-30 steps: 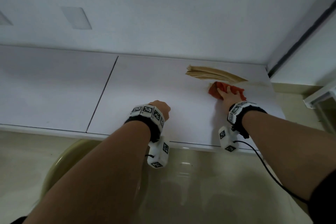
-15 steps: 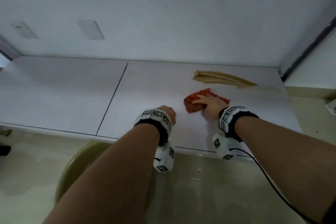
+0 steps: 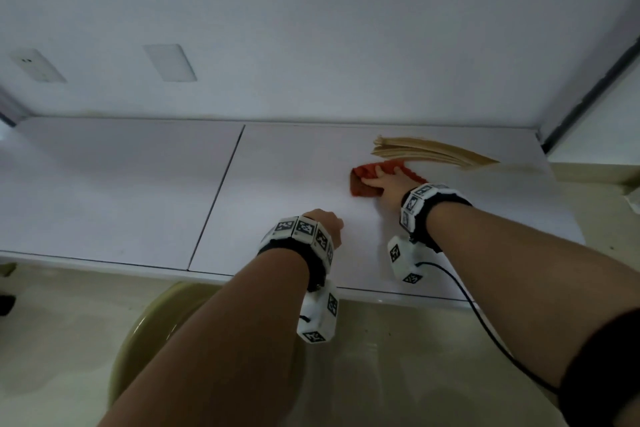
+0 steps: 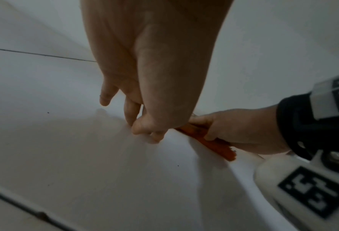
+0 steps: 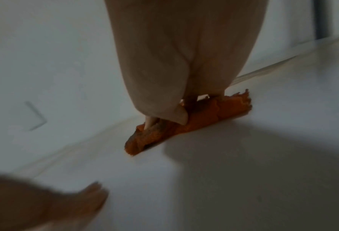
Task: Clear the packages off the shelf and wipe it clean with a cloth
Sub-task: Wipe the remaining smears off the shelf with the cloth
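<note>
On the white shelf [image 3: 277, 184] lies a crumpled orange-red cloth [image 3: 360, 185], just in front of a fanned stack of flat tan packages [image 3: 426, 152]. My right hand [image 3: 382, 177] presses on the cloth with its fingers laid flat over it. The wrist views show the same cloth [image 5: 204, 115] [image 4: 214, 145] flattened under that hand [image 5: 180, 78]. My left hand [image 3: 327, 224] rests near the shelf's front edge. Its loosely curled fingertips [image 4: 135, 118] touch the bare surface and hold nothing.
A seam [image 3: 218, 191] splits the shelf into two panels. The white wall behind carries two plates [image 3: 169, 62]. A dark frame [image 3: 588, 94] bounds the right end. Below the front edge stands a round olive-green stool or basin [image 3: 145, 333] on a pale floor.
My right hand slid the cloth left and nearer, then back toward the tan stack. The left hand has stayed in place on the shelf.
</note>
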{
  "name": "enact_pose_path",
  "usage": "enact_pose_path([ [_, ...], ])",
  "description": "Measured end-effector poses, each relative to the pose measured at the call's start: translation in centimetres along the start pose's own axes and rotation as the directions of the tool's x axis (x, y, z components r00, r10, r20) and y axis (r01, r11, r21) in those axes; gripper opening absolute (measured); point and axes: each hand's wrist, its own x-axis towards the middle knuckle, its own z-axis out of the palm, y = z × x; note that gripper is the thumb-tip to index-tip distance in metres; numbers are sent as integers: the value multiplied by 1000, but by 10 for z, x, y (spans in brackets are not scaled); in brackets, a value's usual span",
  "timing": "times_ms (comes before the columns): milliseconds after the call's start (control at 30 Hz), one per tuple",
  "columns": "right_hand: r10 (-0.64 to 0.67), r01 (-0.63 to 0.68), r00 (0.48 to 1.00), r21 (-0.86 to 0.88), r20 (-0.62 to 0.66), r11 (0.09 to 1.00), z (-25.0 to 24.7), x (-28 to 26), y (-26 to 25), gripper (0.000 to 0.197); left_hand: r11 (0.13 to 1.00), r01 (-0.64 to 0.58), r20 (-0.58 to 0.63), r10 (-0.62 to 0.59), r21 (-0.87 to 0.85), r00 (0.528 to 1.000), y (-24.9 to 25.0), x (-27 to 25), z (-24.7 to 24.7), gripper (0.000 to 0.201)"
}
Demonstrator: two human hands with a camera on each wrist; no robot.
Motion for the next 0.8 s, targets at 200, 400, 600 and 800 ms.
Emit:
enact_pose_path([
  [200,-220,226,974,-138,59,964,23,-27,2,64,999,37,9,-37,-20,999,6,-7,-3,44],
  [400,91,-98,986,-46,-139,994,12,-39,83,68,1000,-16,72,16,2,997,1,-11,1,52],
  [600,150,-150,978,14,-146,989,-3,-25,64,60,1000,-13,51,14,-21,999,-2,-12,-3,52],
  [800,-134,138,990,-119,45,983,13,-18,-15,58,998,27,43,-25,-62,999,0,-13,-5,50],
])
